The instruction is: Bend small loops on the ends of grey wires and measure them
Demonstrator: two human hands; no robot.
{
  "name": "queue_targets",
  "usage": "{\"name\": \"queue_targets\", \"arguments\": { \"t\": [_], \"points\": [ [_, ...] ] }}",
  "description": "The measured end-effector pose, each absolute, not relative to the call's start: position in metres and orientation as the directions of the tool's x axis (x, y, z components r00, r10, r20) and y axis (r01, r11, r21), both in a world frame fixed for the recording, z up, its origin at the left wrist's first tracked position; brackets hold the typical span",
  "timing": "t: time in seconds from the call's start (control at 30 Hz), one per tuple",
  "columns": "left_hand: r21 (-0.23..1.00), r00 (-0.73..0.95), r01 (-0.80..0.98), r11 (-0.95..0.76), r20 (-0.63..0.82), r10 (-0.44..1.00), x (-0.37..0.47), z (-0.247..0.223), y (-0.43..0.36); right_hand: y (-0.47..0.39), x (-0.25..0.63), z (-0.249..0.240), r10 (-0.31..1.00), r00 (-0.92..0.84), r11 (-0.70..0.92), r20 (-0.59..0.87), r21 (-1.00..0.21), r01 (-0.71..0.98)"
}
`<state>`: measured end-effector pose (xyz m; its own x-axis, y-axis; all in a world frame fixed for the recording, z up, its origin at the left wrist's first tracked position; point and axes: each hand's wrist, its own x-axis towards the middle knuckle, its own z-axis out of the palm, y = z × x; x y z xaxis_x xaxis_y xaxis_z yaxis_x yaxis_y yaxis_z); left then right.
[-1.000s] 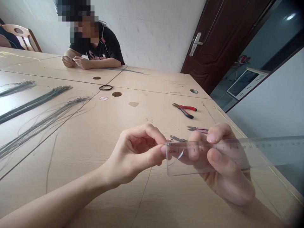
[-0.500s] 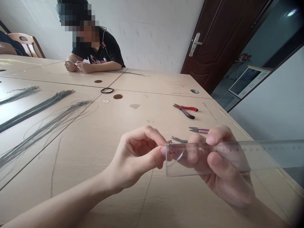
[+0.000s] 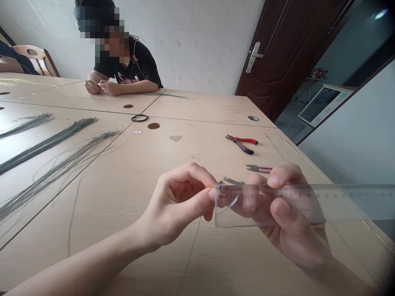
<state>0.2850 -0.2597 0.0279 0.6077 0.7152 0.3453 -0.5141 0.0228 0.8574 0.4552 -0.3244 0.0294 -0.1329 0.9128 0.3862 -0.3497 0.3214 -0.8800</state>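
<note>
My right hand [image 3: 293, 222] is closed on a clear plastic ruler [image 3: 348, 205], which it holds level above the table, fingers on both sides of it. At the ruler's zero end, the thumb and forefinger of my left hand [image 3: 179, 197] pinch together on a small dark loop [image 3: 220, 184]. The loop stands at the ruler's upper corner, by the 0 cm mark; its lower part is hidden by my fingertips. A thin white sliver, perhaps a scratch or a chip, shows near the ruler's first centimetres.
Pliers [image 3: 242, 144] with red and black handles, thread snips [image 3: 258, 169] and a grey metal tool [image 3: 233, 181] lie beyond my hands. Bundles of thin grey strands [image 3: 46, 144] lie at left, near a black band [image 3: 140, 118]. Across the table sits a person [image 3: 132, 65].
My hands and the ruler hold almost the same pose. The ruler's right part has dropped slightly in view, and the whole scene has shifted a little.
</note>
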Motion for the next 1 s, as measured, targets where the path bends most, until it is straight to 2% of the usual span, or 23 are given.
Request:
{"name": "queue_targets", "arguments": {
  "t": [1.0],
  "points": [
    [0.850,0.604,-0.525,0.051,0.330,0.725,0.2865,0.0284,-0.2610,-0.3246,0.4542,0.0293,0.914,-0.116,0.325,0.388,-0.874,-0.363]
  ]
}}
